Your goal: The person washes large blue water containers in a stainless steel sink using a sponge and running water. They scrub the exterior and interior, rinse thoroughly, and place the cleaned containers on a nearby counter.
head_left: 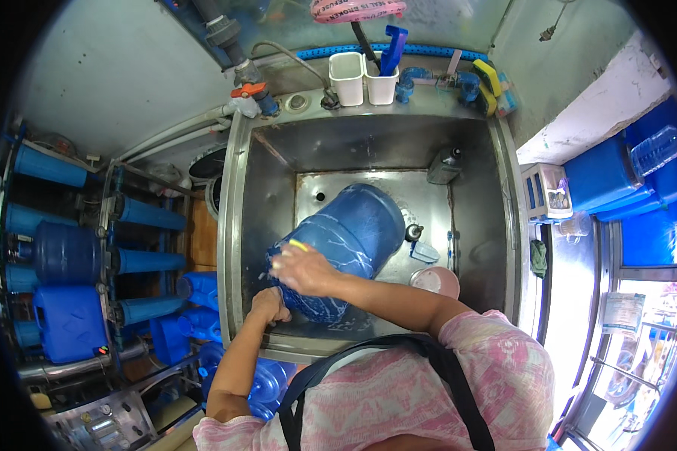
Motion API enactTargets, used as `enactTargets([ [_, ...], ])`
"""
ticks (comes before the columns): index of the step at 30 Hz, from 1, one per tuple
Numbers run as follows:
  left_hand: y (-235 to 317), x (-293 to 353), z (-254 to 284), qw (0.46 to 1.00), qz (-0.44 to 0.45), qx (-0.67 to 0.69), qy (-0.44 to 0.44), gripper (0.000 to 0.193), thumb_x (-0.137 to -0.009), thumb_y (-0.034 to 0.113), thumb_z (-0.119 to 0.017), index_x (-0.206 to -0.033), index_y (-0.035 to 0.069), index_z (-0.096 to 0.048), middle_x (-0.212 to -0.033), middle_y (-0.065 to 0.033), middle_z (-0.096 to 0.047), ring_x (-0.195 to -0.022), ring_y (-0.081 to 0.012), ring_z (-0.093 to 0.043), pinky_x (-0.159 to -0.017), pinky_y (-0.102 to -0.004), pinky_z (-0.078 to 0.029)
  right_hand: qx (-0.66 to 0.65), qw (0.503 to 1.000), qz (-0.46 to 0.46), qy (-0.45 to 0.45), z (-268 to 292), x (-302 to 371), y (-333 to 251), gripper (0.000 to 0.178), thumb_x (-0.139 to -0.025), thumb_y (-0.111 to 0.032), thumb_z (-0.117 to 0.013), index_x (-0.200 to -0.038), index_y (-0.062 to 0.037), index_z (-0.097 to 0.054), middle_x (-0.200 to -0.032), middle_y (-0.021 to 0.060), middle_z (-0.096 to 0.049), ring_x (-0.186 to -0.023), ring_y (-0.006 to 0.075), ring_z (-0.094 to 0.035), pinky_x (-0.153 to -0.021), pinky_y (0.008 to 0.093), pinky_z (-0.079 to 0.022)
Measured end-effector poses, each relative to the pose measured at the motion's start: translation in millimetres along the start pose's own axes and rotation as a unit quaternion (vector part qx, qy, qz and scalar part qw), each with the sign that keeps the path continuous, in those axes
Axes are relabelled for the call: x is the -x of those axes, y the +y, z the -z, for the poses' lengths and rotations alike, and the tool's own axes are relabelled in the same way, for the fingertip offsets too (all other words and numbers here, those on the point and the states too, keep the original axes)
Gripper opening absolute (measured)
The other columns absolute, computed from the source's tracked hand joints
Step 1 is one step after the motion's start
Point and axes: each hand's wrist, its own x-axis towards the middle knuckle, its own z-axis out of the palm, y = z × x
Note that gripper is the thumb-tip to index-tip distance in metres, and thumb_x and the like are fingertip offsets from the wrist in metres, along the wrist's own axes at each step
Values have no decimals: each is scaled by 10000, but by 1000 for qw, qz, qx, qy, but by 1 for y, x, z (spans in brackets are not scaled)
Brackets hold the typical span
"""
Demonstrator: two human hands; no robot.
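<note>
White holders (347, 79) between orange valve handle (247, 91) and blue pipework (470, 86)

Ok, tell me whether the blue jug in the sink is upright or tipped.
Tipped: the jug lies on its side, its length slanting across the sink floor.

The large water jug (346, 242) is of blue, half-transparent plastic, with ribs around its round body. It lies on its side in the metal sink (478, 188), slanted: the broad bottom points to the far right, the other end to the near left. White foam makes streaks on it. A yellow pad (299, 245), mostly hidden by the right hand (307, 270), is at its near-left part.
</note>
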Motion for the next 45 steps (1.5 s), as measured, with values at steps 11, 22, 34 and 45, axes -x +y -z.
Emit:
enactTargets([
  [11, 16, 10, -64, 923, 11, -131, 362, 128, -888, 160, -638, -987, 92, -593, -892, -70, -669, -832, -266, -708, -763, -368, -556, 283, 842, -451, -88, 59, 32, 247, 385, -972, -354, -499, -1168, -129, -742, -1180, 117, -732, -1080, 336, -697, -963, 472, -521],
  [22, 14, 9, -61, 890, -3, -197, 411, 97, -883, 129, -616, -970, 86, -602, -827, -78, -668, -776, -241, -711, -706, -364, -557, 17, 920, -361, -150, 24, -13, 182, 375, -981, -388, -490, -1223, -230, -730, -1252, 81, -704, -1175, 302, -652, -1013, 412, -503],
  [34, 2, 0, -8, 996, -65, -11, 67, 569, -625, 233, -858, -1102, 1, -651, -1002, -237, -727, -975, -383, -718, -863, -457, -576, -30, 999, 25, 11, 4, 8, 17, 295, -976, -288, -546, -1210, -231, -717, -1227, 71, -675, -1241, 293, -571, -1092, 508, -396],
  [45, 22, -1, -61, 941, -23, -92, 325, 516, -655, 245, -870, -1044, 39, -600, -930, -139, -721, -881, -349, -732, -813, -421, -588, 280, 871, -392, -98, 61, 33, 217, 379, -980, -312, -485, -1264, -167, -689, -1254, 72, -702, -1193, 286, -639, -984, 584, -473],
])
